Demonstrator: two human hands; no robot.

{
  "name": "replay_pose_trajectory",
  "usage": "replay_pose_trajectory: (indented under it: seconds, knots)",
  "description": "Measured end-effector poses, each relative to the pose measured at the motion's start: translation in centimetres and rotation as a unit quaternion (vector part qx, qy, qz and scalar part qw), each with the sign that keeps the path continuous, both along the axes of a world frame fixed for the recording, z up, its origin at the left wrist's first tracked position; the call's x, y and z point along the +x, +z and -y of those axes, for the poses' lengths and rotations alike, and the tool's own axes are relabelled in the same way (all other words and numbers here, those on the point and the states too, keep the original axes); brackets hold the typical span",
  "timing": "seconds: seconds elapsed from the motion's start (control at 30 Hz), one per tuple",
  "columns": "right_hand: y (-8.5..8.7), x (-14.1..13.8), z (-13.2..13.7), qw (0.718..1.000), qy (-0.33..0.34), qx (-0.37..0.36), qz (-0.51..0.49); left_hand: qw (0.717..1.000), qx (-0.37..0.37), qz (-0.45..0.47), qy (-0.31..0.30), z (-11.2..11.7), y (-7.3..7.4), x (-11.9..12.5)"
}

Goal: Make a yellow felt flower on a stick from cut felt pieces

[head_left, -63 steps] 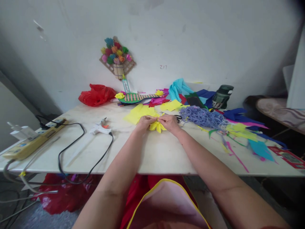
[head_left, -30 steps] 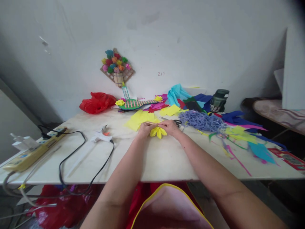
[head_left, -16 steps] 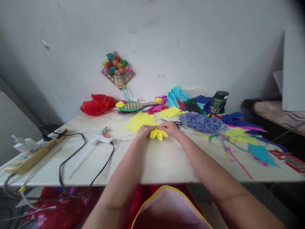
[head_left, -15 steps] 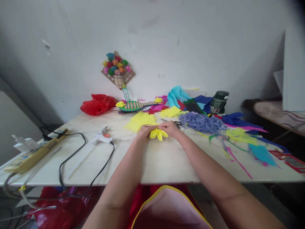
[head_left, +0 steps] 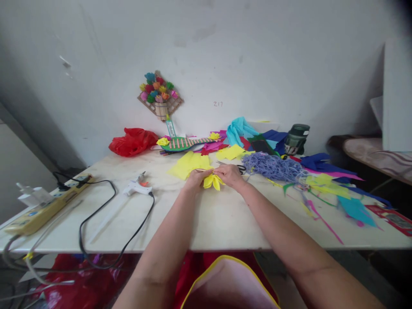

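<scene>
A small yellow paper flower (head_left: 213, 181) with pointed petals sits between my two hands over the middle of the white table (head_left: 206, 214). My left hand (head_left: 195, 177) pinches its left side with closed fingers. My right hand (head_left: 230, 174) pinches its right side, fingers closed. A thin stick shows just above the flower between my fingertips. Yellow paper sheets (head_left: 189, 163) lie right behind the hands.
A white glue gun (head_left: 137, 186) with a black cord lies left of my hands; a yellow power strip (head_left: 45, 205) sits at the far left edge. Scissors (head_left: 238, 167), purple yarn (head_left: 272, 165), coloured paper scraps (head_left: 331, 184), a green jar (head_left: 296, 138), a red bag (head_left: 131, 140).
My hands have kept hold of the yellow flower in about the same spot; the fingers shifted slightly on it. The view tilted a little.
</scene>
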State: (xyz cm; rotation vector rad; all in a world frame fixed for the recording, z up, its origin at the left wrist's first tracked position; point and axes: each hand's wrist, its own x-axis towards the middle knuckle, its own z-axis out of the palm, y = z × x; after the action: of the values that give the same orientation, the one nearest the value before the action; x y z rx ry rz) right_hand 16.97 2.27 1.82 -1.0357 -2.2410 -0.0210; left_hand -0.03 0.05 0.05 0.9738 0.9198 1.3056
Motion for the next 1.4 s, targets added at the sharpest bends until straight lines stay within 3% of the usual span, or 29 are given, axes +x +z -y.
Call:
replay_pose_trajectory:
  seconds: [0.23, 0.37, 0.73, 1.07, 1.4]
  knots:
    - [-1.5, 0.5, -1.9, 0.979, 0.048, -0.130, -0.148, 0.998, 0.014, -0.056, 0.034, 0.1, 0.2, 0.1]
    - [-2.2, 0.6, -2.4, 0.965, 0.071, -0.164, -0.194, 0.995, 0.033, -0.075, 0.048, 0.0, 0.0, 0.0]
    - [-2.9, 0.4, -3.0, 0.955, 0.073, -0.178, -0.225, 0.997, 0.032, -0.064, 0.044, -0.1, -0.1, 0.1]
    - [-2.8, 0.4, -3.2, 0.967, 0.044, -0.142, -0.205, 0.999, 0.025, 0.003, -0.025, -0.2, -0.5, 0.1]
    - [-2.8, -0.4, -2.7, 0.969, 0.045, -0.130, -0.205, 1.000, 0.000, 0.022, -0.010, -0.7, -0.8, -0.4]
